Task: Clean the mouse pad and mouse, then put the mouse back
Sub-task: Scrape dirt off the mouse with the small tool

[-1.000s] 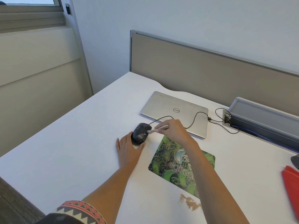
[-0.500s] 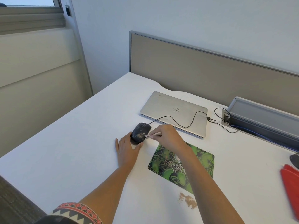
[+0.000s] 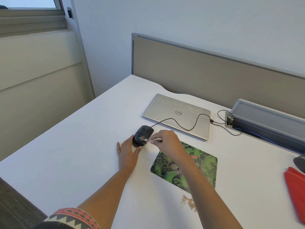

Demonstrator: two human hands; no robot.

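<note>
Head view, and the black mouse (image 3: 143,135) sits on the white worktop (image 3: 66,154), off the mouse pad and just to its upper left. Its long axis runs from near-left to far-right, nose pointing away toward the closed silver laptop (image 3: 176,115), cable (image 3: 181,125) trailing off that far end and looping across the laptop lid. Pale dusty smears show on the mouse's back.

Left hand (image 3: 127,153) lies flat on the worktop, fingers spread and loose, cupping the near end of the mouse with thumb on one side and forefinger on the other, steadying rather than clutching. Right hand (image 3: 166,142) is pinched closed around a small pale brush (image 3: 152,139), its tip touching the right flank of the mouse where the dust sits.

Green patterned mouse pad (image 3: 203,169) lies flat under the right forearm, lettering partly hidden by the arm. Just off its near edge, a small heap of brown crumbs (image 3: 189,202) rests on the worktop.

Further out: a grey cable tray (image 3: 267,116) right of the laptop, with the wires running toward it. A red cloth (image 3: 296,190) is at the right edge, a dark object above it cut off by the frame. A patterned sleeve (image 3: 74,217) shows at the bottom. Beige partition panel (image 3: 214,76) stands behind the worktop.
</note>
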